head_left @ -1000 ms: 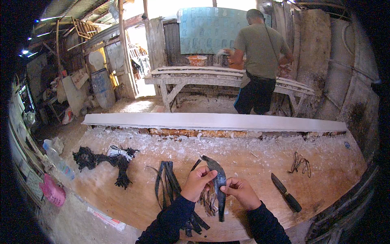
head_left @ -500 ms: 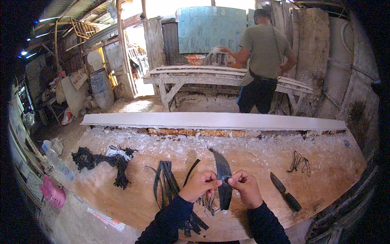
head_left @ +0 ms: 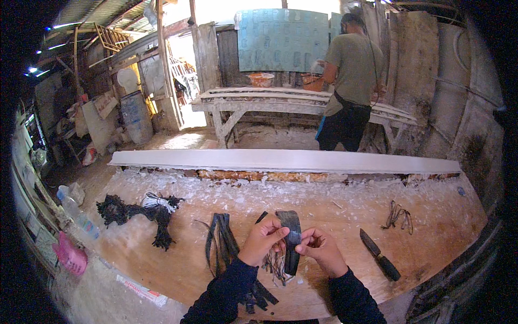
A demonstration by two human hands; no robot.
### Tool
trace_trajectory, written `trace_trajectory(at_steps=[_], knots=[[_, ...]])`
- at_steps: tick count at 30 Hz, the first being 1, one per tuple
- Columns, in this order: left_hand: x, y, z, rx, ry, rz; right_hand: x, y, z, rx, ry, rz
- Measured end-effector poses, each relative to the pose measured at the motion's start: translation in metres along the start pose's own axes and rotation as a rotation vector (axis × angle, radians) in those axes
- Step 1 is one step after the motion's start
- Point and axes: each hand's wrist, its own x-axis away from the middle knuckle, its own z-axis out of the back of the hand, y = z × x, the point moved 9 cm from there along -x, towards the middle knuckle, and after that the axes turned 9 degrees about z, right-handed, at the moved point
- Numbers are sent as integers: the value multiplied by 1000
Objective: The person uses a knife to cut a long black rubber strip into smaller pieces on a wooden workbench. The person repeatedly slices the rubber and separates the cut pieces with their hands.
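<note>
Left hand [head_left: 263,239] and right hand [head_left: 319,250] raised close together over the wooden workbench [head_left: 442,216], fingers of both pinching a dark flat strip [head_left: 292,233] between them. Strip held roughly upright above the bench's near edge, upper end curling over, frayed pale fibres [head_left: 276,265] dangling below the hands. Just left of the hands — a loose fan of dark strips [head_left: 218,243] lying flat on the bench. Further left, a black tangled bundle [head_left: 135,210] tied with white cord. To the right, near but apart — a dark-handled knife [head_left: 380,254], and beyond it a small knot of thin strands [head_left: 398,216]. Long white plank [head_left: 280,160] across the far edge. Behind it, another person [head_left: 350,81] standing at a pale table [head_left: 259,100], back turned.
</note>
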Motion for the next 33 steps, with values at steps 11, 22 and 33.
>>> trace_trajectory(at_steps=[11, 22, 33], knots=[[0, 2, 4, -19, 48, -23, 3, 1, -2, -39, -6, -36], [0, -10, -5, 269, -63, 103, 9, 8, -13, 6, -180, -154], [5, -8, -18, 96, -173, 119, 7, 3, -7, 22, -112, -104]])
